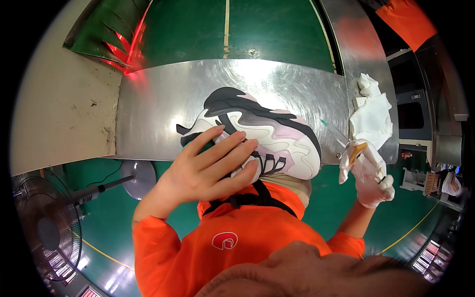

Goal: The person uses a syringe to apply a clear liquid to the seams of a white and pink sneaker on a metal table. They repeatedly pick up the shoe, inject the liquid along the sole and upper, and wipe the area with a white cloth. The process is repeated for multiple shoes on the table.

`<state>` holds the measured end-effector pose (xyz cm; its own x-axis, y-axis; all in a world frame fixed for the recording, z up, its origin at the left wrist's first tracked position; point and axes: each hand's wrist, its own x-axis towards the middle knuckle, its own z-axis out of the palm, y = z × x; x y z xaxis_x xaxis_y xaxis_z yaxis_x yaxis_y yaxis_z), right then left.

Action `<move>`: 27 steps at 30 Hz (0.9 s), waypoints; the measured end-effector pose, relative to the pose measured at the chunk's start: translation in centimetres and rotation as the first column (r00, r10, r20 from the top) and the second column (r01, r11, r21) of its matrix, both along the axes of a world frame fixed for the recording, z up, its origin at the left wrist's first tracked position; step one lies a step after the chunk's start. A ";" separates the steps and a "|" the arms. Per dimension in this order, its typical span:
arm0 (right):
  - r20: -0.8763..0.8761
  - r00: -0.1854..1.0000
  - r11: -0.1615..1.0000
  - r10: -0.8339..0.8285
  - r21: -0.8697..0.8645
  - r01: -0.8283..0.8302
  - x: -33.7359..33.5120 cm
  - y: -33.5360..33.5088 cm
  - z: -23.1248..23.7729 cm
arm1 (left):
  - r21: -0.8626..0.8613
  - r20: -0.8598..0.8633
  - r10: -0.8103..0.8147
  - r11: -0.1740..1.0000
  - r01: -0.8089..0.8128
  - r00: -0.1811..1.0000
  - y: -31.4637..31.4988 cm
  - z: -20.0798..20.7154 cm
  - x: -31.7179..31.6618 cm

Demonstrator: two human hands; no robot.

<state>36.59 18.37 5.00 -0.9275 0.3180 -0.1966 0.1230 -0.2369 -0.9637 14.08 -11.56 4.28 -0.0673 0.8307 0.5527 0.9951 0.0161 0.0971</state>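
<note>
A white, black and pale pink sneaker (277, 131) lies on its side at the near edge of a metal table, sole facing away and toe to the right. Across its upper, near the collar and laces, my bare left hand (208, 161) rests with fingers stretched and spread. My right hand (366, 173), in a white glove, is closed around a slim translucent stick (336, 133) whose thin green tip points toward the toe without touching it. A small tan piece (357, 152) also shows between the gloved fingers; its kind is unclear.
Crumpled white cloth or paper (371, 116) lies on the table's right side. Beyond the metal table (153, 109) runs a green conveyor belt (198, 34), with a slit green curtain (106, 29) and red light at left. A black fan (49, 232) stands at lower left.
</note>
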 end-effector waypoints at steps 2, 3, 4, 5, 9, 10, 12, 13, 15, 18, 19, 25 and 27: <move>-0.290 0.951 0.952 0.111 -0.243 -0.185 -1.9 -0.4 -0.4 | -0.029 0.014 -0.010 1.000 0.010 1.000 0.2 0.6 -0.5; -0.356 0.925 0.924 0.132 -0.294 -0.245 -2.6 -0.7 -0.6 | -0.043 0.022 -0.020 0.999 0.021 1.000 0.4 0.9 -0.8; -0.395 0.907 0.898 0.145 -0.334 -0.288 -3.4 -0.9 -0.7 | -0.057 0.030 -0.031 0.998 0.033 0.999 0.7 1.2 -1.0; -0.419 0.895 0.878 0.156 -0.356 -0.320 -4.1 -1.1 -1.0 | -0.064 0.035 -0.027 0.998 0.030 0.999 0.8 1.4 -1.1; -0.461 0.869 0.834 0.179 -0.397 -0.382 -6.3 -1.3 -2.2 | -0.073 0.052 -0.013 0.997 0.017 0.999 1.2 1.6 -1.2; -0.465 0.866 0.825 0.185 -0.405 -0.394 -6.7 -1.4 -2.5 | -0.070 0.056 -0.009 0.997 0.013 0.998 1.3 1.6 -1.2; -0.482 0.862 0.829 0.159 -0.409 -0.382 -6.9 -1.5 -3.1 | -0.060 0.063 -0.019 0.998 0.023 0.998 1.3 1.6 -1.3; -0.486 0.860 0.831 0.156 -0.407 -0.380 -7.0 -1.6 -3.3 | -0.055 0.066 -0.024 0.998 0.028 0.998 1.2 1.6 -1.4; -0.489 0.851 0.831 0.192 -0.380 -0.406 -7.1 -1.2 -3.7 | -0.051 0.064 -0.021 0.998 0.024 0.998 1.2 1.5 -1.4; -0.485 0.843 0.830 0.234 -0.351 -0.433 -7.1 -0.7 -4.0 | -0.048 0.070 -0.012 0.999 0.015 0.997 1.2 1.6 -1.3; -0.480 0.843 0.828 0.242 -0.351 -0.438 -7.1 -0.7 -4.1 | -0.048 0.073 -0.009 0.999 0.012 0.997 1.2 1.6 -1.3; -0.414 0.872 0.833 0.262 -0.359 -0.421 -7.6 -1.2 -3.2 | -0.045 0.070 -0.003 0.999 0.006 0.998 1.1 1.4 -1.2; -0.443 0.877 0.853 0.188 -0.368 -0.369 -5.6 0.1 -5.7 | -0.019 0.055 -0.025 0.999 0.026 0.998 1.1 1.4 -1.4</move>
<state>31.00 18.43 -0.71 -0.9911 0.0011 0.1328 -0.1020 -0.6474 -0.7553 12.65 -10.47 5.65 -0.0757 0.8434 0.5320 0.9885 -0.0065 0.1509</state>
